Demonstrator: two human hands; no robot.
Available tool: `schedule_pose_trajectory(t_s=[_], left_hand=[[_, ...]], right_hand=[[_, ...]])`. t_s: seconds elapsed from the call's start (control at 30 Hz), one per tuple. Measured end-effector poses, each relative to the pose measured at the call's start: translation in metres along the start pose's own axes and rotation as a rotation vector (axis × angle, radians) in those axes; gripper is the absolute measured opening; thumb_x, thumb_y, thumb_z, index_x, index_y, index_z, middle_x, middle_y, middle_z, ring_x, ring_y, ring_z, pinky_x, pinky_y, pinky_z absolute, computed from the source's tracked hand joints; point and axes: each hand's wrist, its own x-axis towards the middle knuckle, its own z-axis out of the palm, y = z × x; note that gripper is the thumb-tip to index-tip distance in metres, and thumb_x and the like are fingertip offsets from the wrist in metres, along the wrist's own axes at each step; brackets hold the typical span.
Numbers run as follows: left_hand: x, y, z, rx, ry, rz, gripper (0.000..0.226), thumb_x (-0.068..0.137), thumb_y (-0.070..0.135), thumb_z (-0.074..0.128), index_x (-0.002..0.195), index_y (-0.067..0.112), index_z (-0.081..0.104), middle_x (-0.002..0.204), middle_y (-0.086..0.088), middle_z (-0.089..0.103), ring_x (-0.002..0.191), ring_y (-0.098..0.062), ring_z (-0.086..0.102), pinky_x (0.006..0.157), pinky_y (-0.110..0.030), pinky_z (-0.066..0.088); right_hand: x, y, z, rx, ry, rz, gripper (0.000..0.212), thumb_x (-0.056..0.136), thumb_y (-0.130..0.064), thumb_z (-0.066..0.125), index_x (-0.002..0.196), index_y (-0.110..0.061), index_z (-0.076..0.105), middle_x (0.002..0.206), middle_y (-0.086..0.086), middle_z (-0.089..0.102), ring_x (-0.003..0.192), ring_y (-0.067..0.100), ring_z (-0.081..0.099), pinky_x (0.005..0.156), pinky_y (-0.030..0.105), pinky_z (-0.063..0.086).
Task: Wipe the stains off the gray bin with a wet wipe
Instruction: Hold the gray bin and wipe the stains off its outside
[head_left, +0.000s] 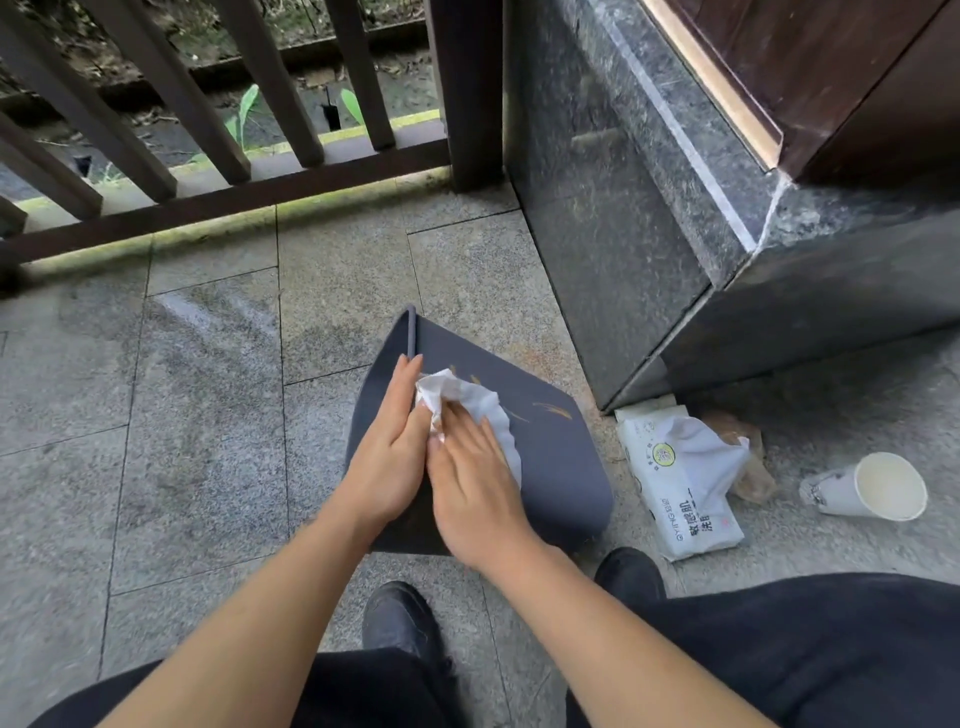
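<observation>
The gray bin (550, 467) lies on its side on the stone floor in front of me. Brownish-yellow stains (553, 410) streak its upper face toward the right. A crumpled white wet wipe (483, 405) lies on that face. My right hand (472, 483) lies flat on the wipe with straight fingers and presses it against the bin. My left hand (389, 447) rests along the bin's left edge, fingers extended, and touches the wipe's left end with its thumb side.
A white pack of wet wipes (685, 493) lies right of the bin, one sheet sticking out. A paper cup (872, 486) lies tipped beyond it. A dark stone plinth (649, 234) rises at the right, a wooden railing (208, 156) ahead. My shoes (400, 618) stand close below the bin.
</observation>
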Motion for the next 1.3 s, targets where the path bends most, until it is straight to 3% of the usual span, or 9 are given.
schedule_pose_trajectory(t_s=[0.27,0.43,0.57,0.67,0.73,0.83,0.93,1.03,1.3], left_hand=[[-0.009,-0.004,0.011,-0.032,0.025,-0.067,0.077,0.092,-0.007,0.043,0.153,0.036,0.025,0.162,0.004,0.021,0.146,-0.006,0.016,0.119,-0.037,0.016],[-0.031,-0.029,0.054,-0.145,0.094,-0.13,0.072,0.09,-0.004,0.047,0.151,0.031,0.033,0.144,0.017,0.041,0.121,0.024,0.035,0.097,-0.003,0.028],[-0.041,-0.048,0.094,-0.364,0.295,-0.312,0.062,0.102,0.01,0.042,0.152,0.042,0.024,0.147,0.018,0.039,0.114,0.025,0.041,0.093,-0.004,0.035],[-0.036,-0.046,0.091,-0.452,0.327,-0.361,0.068,0.1,0.011,0.044,0.151,0.048,0.02,0.146,0.019,0.043,0.112,0.017,0.051,0.093,-0.011,0.042],[-0.026,-0.029,0.076,-0.384,0.34,-0.3,0.07,0.099,0.01,0.041,0.153,0.048,0.016,0.138,0.034,0.041,0.107,0.025,0.047,0.085,-0.003,0.038],[-0.015,-0.001,0.05,-0.171,0.358,-0.202,0.069,0.098,0.013,0.038,0.153,0.047,0.014,0.102,0.06,0.039,0.085,0.034,0.044,0.067,0.006,0.031],[-0.018,0.016,0.031,-0.006,0.36,-0.179,0.071,0.095,0.017,0.04,0.15,0.054,0.013,0.078,0.036,0.062,0.066,0.009,0.059,0.054,-0.005,0.037],[-0.022,0.025,0.021,0.076,0.318,-0.18,0.078,0.091,0.013,0.041,0.151,0.052,0.011,0.067,0.003,0.061,0.054,-0.002,0.054,0.05,-0.01,0.038],[-0.001,0.033,0.021,0.097,0.34,-0.205,0.068,0.097,0.019,0.039,0.155,0.033,0.007,0.066,0.012,0.052,0.053,-0.006,0.052,0.047,-0.016,0.037]], right_hand=[[-0.059,0.017,0.025,-0.067,-0.049,0.03,0.056,0.104,-0.038,0.018,0.156,-0.018,0.023,0.161,-0.009,0.017,0.152,0.004,0.01,0.124,0.023,0.003],[-0.097,0.044,0.031,-0.182,-0.093,0.15,0.062,0.099,-0.039,0.013,0.155,-0.012,0.023,0.156,-0.011,0.006,0.15,0.001,-0.005,0.123,0.025,-0.007],[-0.102,0.062,0.01,-0.372,-0.17,0.139,0.064,0.099,-0.041,0.006,0.157,-0.018,0.022,0.162,-0.012,0.005,0.148,-0.006,-0.015,0.124,0.032,-0.009],[-0.093,0.056,-0.001,-0.407,-0.182,0.108,0.064,0.1,-0.041,0.007,0.156,-0.017,0.026,0.165,-0.005,0.018,0.151,0.0,-0.006,0.124,0.035,-0.006],[-0.081,0.043,-0.005,-0.38,-0.174,0.081,0.064,0.099,-0.04,0.009,0.155,-0.015,0.028,0.165,-0.001,0.022,0.153,0.005,0.0,0.125,0.037,0.0],[-0.064,0.017,-0.008,-0.206,-0.1,0.083,0.06,0.1,-0.037,0.015,0.153,-0.015,0.033,0.162,0.003,0.031,0.153,0.01,0.016,0.125,0.04,0.012],[-0.057,-0.01,-0.003,0.118,-0.041,0.149,0.051,0.104,-0.031,0.023,0.152,-0.021,0.036,0.158,-0.003,0.039,0.149,0.006,0.027,0.122,0.039,0.024],[-0.065,-0.021,0.004,0.264,-0.045,0.215,0.049,0.103,-0.035,0.025,0.151,-0.032,0.035,0.155,-0.014,0.041,0.144,0.0,0.031,0.118,0.038,0.033],[-0.059,-0.009,0.004,0.228,0.014,0.178,0.049,0.104,-0.03,0.026,0.152,-0.028,0.032,0.156,-0.014,0.038,0.145,-0.002,0.028,0.117,0.036,0.033]])
